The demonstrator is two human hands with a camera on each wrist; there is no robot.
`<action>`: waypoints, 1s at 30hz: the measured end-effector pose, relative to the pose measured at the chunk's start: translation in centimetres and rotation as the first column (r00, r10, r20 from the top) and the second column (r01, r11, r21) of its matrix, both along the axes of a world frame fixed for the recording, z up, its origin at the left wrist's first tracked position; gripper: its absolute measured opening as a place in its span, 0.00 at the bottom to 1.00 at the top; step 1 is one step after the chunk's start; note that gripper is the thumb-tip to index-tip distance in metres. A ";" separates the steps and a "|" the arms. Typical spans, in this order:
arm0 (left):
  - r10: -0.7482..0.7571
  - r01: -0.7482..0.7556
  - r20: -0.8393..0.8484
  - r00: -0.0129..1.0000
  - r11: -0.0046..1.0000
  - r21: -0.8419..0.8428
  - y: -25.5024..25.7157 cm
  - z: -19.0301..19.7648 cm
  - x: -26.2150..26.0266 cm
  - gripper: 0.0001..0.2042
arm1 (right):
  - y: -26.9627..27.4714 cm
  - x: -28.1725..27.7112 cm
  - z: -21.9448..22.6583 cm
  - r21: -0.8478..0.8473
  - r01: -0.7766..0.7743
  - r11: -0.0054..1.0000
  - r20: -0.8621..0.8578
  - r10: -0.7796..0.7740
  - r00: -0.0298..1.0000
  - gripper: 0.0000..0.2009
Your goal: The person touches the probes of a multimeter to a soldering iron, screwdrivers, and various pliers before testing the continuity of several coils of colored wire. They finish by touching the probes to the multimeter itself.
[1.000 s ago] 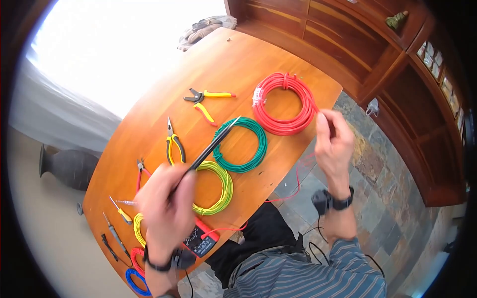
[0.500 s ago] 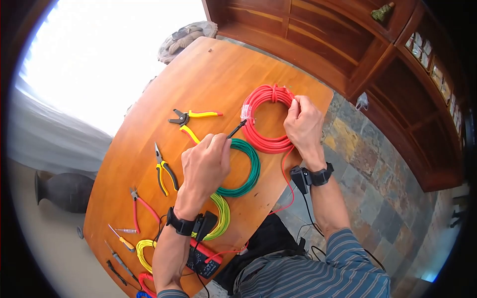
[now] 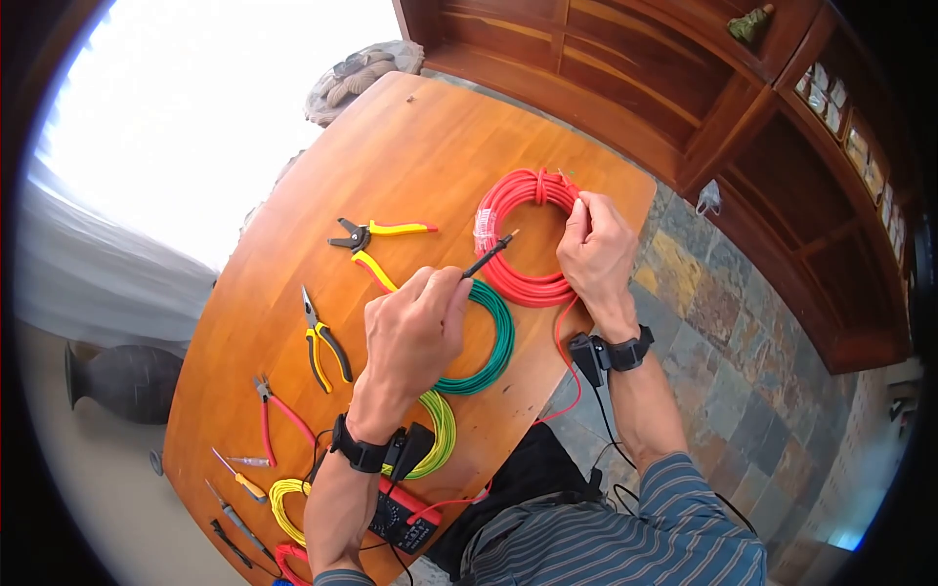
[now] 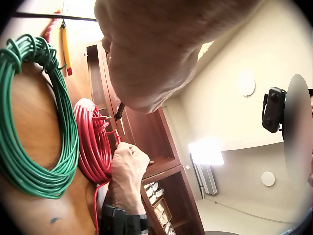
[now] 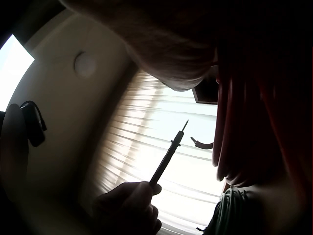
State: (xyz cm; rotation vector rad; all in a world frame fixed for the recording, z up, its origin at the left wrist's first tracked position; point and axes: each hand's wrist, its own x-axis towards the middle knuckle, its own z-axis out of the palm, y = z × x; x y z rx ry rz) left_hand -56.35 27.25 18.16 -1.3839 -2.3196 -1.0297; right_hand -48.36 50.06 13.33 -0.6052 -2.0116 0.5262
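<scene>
My left hand (image 3: 415, 327) pinches a black probe (image 3: 486, 258), its tip over the red wire coil (image 3: 532, 290). In the right wrist view the left hand (image 5: 129, 208) holds the black probe (image 5: 165, 164) upward, its metal tip apart from a loose wire end (image 5: 203, 145). At the coil's right side, my right hand (image 3: 598, 259) has thumb and fingers pinched together. The left wrist view shows a slim red probe (image 4: 118, 138) between the fingertips of the right hand (image 4: 128, 169), beside the red coil (image 4: 92, 142). Whether its tip touches wire, I cannot tell.
Green (image 3: 503, 337) and yellow-green (image 3: 445, 435) coils lie nearer me. Wire strippers (image 3: 362, 234), long-nose pliers (image 3: 318, 337), red-handled cutters (image 3: 266, 410) and screwdrivers lie leftward. A red multimeter (image 3: 405, 513) sits at the front edge, with a red lead (image 3: 567, 356) past the table edge.
Both hands have come to the red coil from farther out. Over the last half second the black probe's tip has shifted slightly right, over the coil's opening, while the right hand has barely moved.
</scene>
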 end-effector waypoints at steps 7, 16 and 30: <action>0.046 -0.049 -0.073 0.996 0.998 -0.039 0.2 -0.4 0.1 0.07 | 0.1 0.1 0.2 -0.022 0.045 0.999 0.171 -0.040 0.985 0.07; 0.082 -0.093 -0.149 0.985 0.993 -0.068 -0.4 0.3 -0.5 0.06 | -0.1 -0.1 0.0 0.024 0.039 0.999 0.074 -0.041 0.996 0.05; 0.237 -0.165 0.178 0.955 0.924 -0.344 -10.5 2.9 1.2 0.05 | -9.6 2.5 1.4 -0.166 -0.580 0.797 0.024 0.592 0.806 0.05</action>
